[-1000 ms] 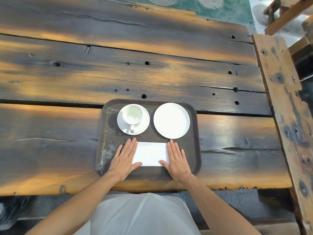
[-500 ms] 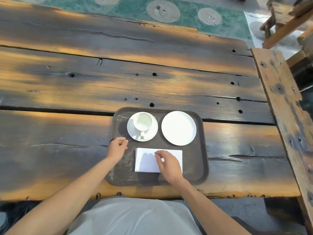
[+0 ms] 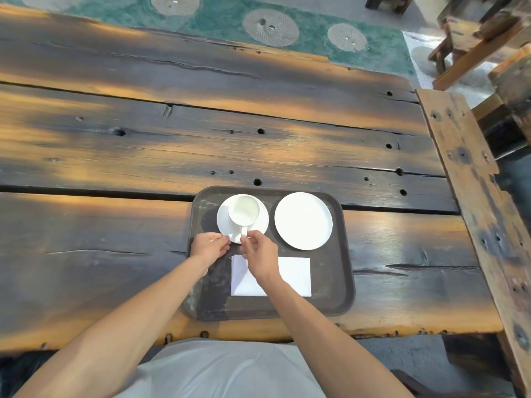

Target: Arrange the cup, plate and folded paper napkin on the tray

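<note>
Napkin: laid flat on the tray, nearest its front rim.
Right hand: pinched on the cup's handle.
Left hand: closed on the saucer rim.
Cup: beyond both hands, handle pointed back at them.
Plate: beside the saucer, untouched.

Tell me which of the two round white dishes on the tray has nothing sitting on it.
The plate, on the right of the tray, is bare. The saucer to its left carries the cup.
</note>
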